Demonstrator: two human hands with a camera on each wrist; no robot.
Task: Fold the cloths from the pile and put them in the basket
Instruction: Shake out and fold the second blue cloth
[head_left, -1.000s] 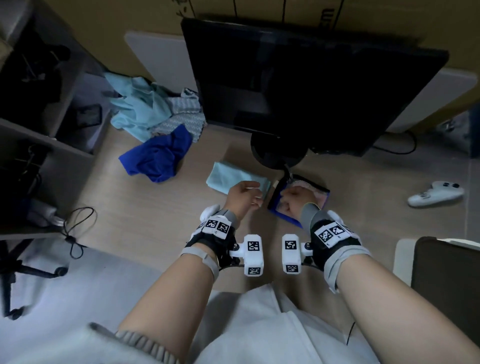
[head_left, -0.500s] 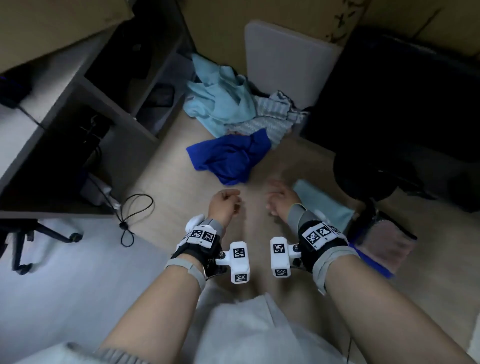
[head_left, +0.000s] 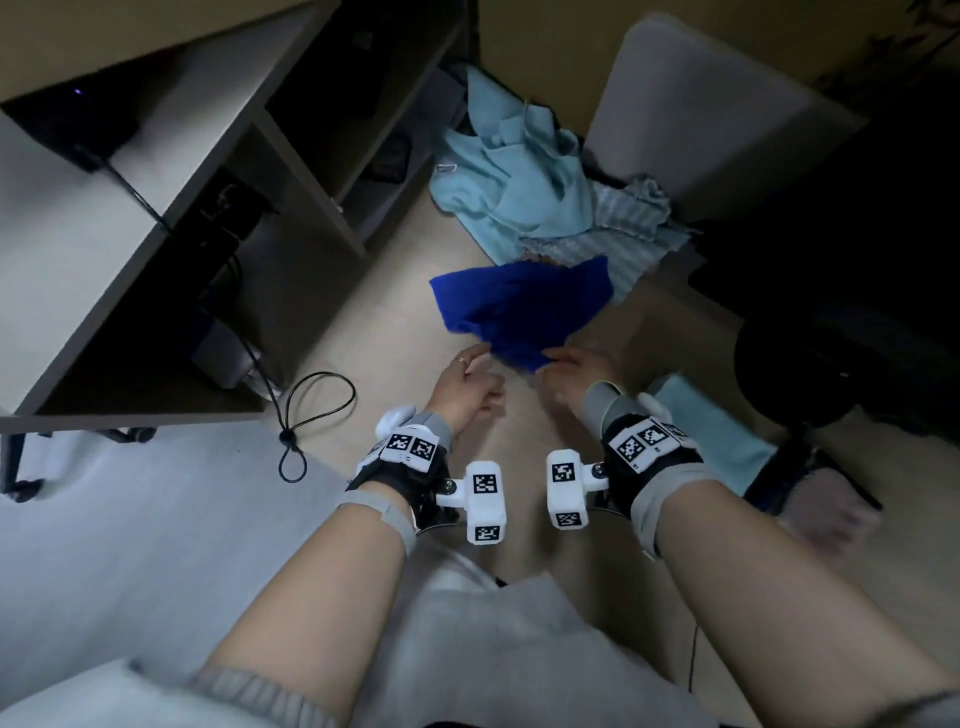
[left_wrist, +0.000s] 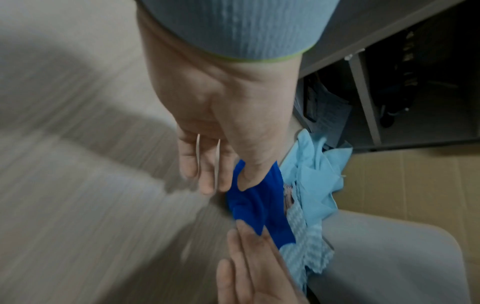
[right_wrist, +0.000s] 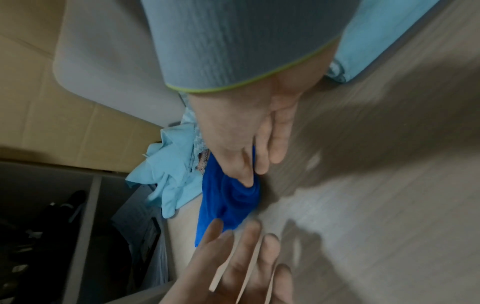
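Here we are pinching the blue cloth (head_left: 519, 306) with both hands: left hand (head_left: 465, 387) at its 7 o'clock edge, right hand (head_left: 576, 376) at 5 o'clock. It is lying on the tabletop (head_left: 363, 332), touching the pile (head_left: 530, 192) at 12 o'clock.

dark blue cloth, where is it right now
In the head view the crumpled dark blue cloth lies mid-floor, just beyond both hands, at the near edge of the light blue pile.
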